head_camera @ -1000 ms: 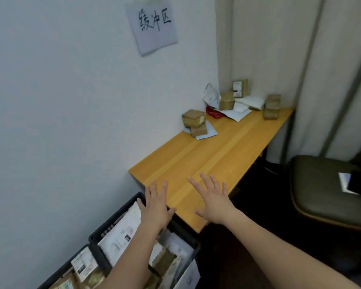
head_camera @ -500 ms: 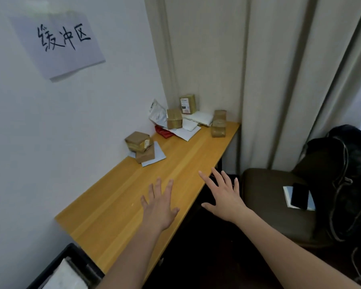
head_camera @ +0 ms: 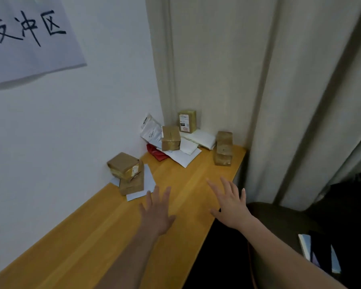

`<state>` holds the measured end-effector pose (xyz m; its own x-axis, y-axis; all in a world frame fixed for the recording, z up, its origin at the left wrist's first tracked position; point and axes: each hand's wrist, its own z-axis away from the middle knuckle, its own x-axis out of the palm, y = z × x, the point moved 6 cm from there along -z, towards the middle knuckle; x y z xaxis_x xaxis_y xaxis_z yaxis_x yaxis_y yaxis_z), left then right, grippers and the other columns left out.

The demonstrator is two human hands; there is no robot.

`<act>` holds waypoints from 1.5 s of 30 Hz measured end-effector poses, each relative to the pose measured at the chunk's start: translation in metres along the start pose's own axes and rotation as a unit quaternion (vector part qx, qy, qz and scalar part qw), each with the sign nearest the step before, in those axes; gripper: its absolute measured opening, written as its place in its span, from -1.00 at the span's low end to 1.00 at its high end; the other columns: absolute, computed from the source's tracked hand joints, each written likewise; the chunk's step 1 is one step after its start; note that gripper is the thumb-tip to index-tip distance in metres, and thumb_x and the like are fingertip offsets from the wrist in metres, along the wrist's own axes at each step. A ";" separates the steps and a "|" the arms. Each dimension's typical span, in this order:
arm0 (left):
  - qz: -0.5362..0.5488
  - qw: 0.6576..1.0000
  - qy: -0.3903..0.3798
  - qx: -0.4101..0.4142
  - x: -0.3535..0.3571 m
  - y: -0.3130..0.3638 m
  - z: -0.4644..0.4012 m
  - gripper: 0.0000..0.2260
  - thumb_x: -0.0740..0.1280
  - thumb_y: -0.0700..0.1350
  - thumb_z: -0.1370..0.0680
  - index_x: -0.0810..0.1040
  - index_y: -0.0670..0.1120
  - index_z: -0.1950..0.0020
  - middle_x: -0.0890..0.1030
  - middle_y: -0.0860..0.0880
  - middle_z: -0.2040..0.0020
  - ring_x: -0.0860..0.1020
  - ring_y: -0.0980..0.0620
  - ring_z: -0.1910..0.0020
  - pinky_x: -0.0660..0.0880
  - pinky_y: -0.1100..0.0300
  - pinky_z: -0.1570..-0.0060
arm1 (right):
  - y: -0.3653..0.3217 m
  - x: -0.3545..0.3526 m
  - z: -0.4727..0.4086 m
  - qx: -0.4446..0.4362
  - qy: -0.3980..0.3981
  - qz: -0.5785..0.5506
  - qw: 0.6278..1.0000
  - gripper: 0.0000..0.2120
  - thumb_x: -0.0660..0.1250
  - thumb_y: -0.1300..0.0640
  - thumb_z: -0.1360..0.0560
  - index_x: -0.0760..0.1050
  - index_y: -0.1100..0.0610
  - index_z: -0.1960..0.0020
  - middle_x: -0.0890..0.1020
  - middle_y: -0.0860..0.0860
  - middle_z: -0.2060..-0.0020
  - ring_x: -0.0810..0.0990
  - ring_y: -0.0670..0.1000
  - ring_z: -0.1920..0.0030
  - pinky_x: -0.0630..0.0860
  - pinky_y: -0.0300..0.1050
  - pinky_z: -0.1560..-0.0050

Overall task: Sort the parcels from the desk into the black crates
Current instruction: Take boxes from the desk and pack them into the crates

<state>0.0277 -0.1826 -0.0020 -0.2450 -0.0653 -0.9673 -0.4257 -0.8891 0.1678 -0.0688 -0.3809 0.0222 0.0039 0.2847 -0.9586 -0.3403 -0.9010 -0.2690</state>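
Parcels lie at the far end of the wooden desk (head_camera: 104,230). Two stacked brown boxes (head_camera: 126,173) rest on a white envelope (head_camera: 148,184) by the wall. Farther back sit a taped brown box (head_camera: 171,138), an upright labelled box (head_camera: 187,121), white mailers (head_camera: 188,153), a red packet (head_camera: 156,153) and a pair of stacked boxes (head_camera: 223,149) near the desk's right edge. My left hand (head_camera: 156,209) hovers open over the desk, just short of the envelope. My right hand (head_camera: 230,202) is open over the desk's right edge. No crate is in view.
A paper sign (head_camera: 27,36) with handwritten characters hangs on the white wall. Beige curtains (head_camera: 258,80) close off the desk's far end and right side. A dark padded chair (head_camera: 279,230) with a booklet and phone (head_camera: 319,253) stands at right, a black bag (head_camera: 354,197) behind it.
The view has swung up and forward from the black crates toward the desk's far end. Both open hands have travelled along the desk toward the parcels. The crates have left the view.
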 end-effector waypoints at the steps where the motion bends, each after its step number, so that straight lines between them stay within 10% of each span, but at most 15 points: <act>1: -0.002 1.000 0.002 -0.003 -0.004 -0.004 -0.015 -0.20 0.28 0.14 -0.60 -0.25 0.13 -0.59 -0.29 -0.07 -0.59 -0.22 -0.20 -0.57 -0.06 -0.29 -0.47 | 0.000 -0.004 -0.018 0.005 0.007 -0.003 1.000 -0.14 0.34 -0.11 -0.55 -0.24 -0.28 -0.55 -0.18 0.02 -0.59 -0.18 0.18 -0.58 -0.14 0.40 -0.50; 18: 0.063 0.982 -0.031 -0.173 0.004 -0.117 -0.159 -0.20 0.29 0.10 -0.60 -0.26 0.13 -0.59 -0.27 -0.08 -0.59 -0.18 -0.20 -0.58 0.02 -0.33 -0.45 | -0.095 0.059 -0.250 -0.128 -0.141 0.015 0.982 -0.24 0.24 -0.08 -0.61 -0.20 -0.15 -0.60 -0.22 0.08 -0.58 -0.18 0.21 -0.57 -0.10 0.36 -0.50; 35: 0.366 0.870 0.090 -0.318 0.005 -0.187 -0.275 -0.40 0.14 0.04 -0.67 -0.08 -0.07 -0.61 -0.04 -0.06 -0.61 -0.04 -0.10 -0.59 0.08 -0.06 -0.52 | -0.182 0.146 -0.420 -0.278 -0.272 -0.084 0.917 -0.26 0.24 -0.09 -0.61 -0.19 -0.24 -0.57 -0.19 -0.03 -0.59 -0.13 0.16 -0.58 0.00 0.27 -0.52; 41: 0.526 0.767 0.103 -0.354 0.002 -0.184 -0.282 -0.44 0.12 0.03 -0.67 -0.08 0.05 -0.60 0.24 0.05 -0.48 0.24 -0.03 -0.49 0.30 0.17 -0.21 | -0.204 0.164 -0.432 -0.286 -0.324 -0.141 0.891 -0.16 0.32 -0.09 -0.57 -0.22 -0.16 -0.59 0.01 -0.03 -0.60 0.04 0.16 -0.57 0.17 0.24 -0.48; 45: 0.604 0.675 0.118 -0.407 0.007 -0.195 -0.279 -0.35 0.15 0.17 -0.63 -0.12 0.08 -0.61 0.13 0.03 -0.58 0.16 -0.09 -0.55 0.28 -0.07 -0.34 | -0.209 0.171 -0.425 -0.169 -0.455 -0.295 0.823 -0.09 0.34 0.03 -0.57 -0.30 -0.15 -0.59 0.03 -0.05 -0.59 0.13 0.11 -0.55 0.30 -0.05 -0.38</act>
<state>0.3523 -0.1357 -0.0942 0.2012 -0.9505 -0.2369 0.6040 -0.0700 0.7939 0.4027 -0.2825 -0.1251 -0.6843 0.6932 -0.2261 -0.2496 -0.5141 -0.8206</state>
